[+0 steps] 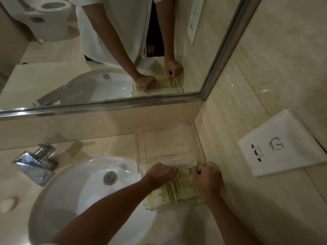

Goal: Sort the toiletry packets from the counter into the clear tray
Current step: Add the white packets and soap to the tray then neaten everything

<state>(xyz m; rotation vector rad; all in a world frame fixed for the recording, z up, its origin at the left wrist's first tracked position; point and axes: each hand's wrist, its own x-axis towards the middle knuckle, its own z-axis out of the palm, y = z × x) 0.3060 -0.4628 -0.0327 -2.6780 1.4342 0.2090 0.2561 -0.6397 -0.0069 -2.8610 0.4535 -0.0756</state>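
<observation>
Sitting left of centre, the white sink (74, 188) borders the clear tray (169, 138); at lower centre the left hand (160, 172) and right hand (207, 181), both curled closed, pinch yellow toiletry packets (177, 191) in the tray's near end on the desk (247, 209)

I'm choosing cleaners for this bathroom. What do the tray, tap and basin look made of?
The tray looks like clear acrylic or glass: the counter shows through its walls. The tap seems polished chrome metal, with mirror-like reflections. The basin looks like glazed white ceramic, smooth and glossy.
</observation>
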